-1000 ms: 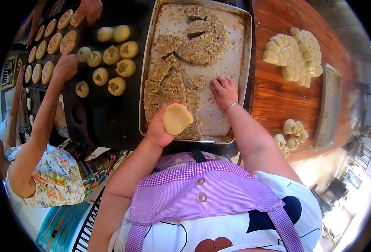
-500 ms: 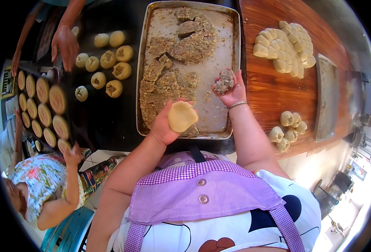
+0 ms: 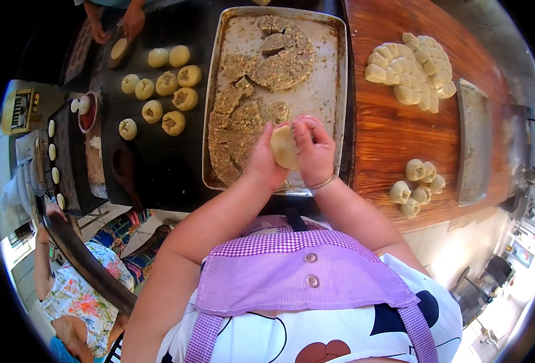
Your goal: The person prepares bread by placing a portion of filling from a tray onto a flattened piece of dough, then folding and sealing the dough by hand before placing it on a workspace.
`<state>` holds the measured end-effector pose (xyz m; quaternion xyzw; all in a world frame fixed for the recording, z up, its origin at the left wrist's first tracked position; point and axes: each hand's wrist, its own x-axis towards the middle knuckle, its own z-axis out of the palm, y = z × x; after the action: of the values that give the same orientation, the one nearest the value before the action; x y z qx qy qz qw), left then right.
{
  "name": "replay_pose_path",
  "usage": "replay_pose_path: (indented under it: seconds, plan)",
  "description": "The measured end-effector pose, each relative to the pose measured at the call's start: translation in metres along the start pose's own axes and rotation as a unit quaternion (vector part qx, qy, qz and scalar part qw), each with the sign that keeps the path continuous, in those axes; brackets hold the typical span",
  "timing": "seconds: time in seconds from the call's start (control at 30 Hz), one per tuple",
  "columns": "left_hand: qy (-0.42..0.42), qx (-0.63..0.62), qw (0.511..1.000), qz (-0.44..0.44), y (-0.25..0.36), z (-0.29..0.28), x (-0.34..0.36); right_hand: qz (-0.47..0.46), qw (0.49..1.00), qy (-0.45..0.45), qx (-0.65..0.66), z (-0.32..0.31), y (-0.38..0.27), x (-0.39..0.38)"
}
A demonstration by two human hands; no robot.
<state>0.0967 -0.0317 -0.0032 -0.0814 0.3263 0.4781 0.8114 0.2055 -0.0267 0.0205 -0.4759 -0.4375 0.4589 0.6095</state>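
Observation:
A pale dough round (image 3: 284,148) is cupped in my left hand (image 3: 264,158), its edge toward me. Against its right side presses my right hand (image 3: 317,151), with fingers curled over the top edge. The filling lump that was in the right hand is hidden between the hands and the dough. Both hands are above the near part of a metal tray (image 3: 326,66). A crumbly, greyish-brown filling (image 3: 237,130) lies spread and cracked over the tray's left and upper parts.
Left of the tray, filled dough balls (image 3: 172,123) sit on the dark worktop. Cut dough pieces (image 3: 408,69) and a small dough cluster (image 3: 422,181) lie on the wooden table, beside a long pan (image 3: 474,142). Co-workers' hands (image 3: 133,21) work at the upper left; another person (image 3: 85,284) is lower left.
My hands have come together: the right brought the filling lump to the dough round in the left. At the left, the tray of flat cakes has swung away and a co-worker's hands have moved up.

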Motion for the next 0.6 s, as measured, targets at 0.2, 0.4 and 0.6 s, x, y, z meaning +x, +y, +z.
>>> replay_pose_path:
  seconds: [0.2, 0.4, 0.6]
  plan:
    - [0.002, 0.024, 0.998, 0.061, -0.013, 0.028, -0.015, -0.169, 0.967, -0.051, -0.186, 0.003, 0.004, -0.012]
    - [0.018, 0.109, 0.987, 0.118, -0.02, 0.034, -0.019, -0.196, 0.956, -0.062, -0.211, 0.001, -0.003, -0.012]
    - [0.024, 0.145, 0.981, 0.124, -0.02, 0.035, -0.019, -0.225, 0.938, -0.054, -0.258, 0.001, -0.013, -0.012]
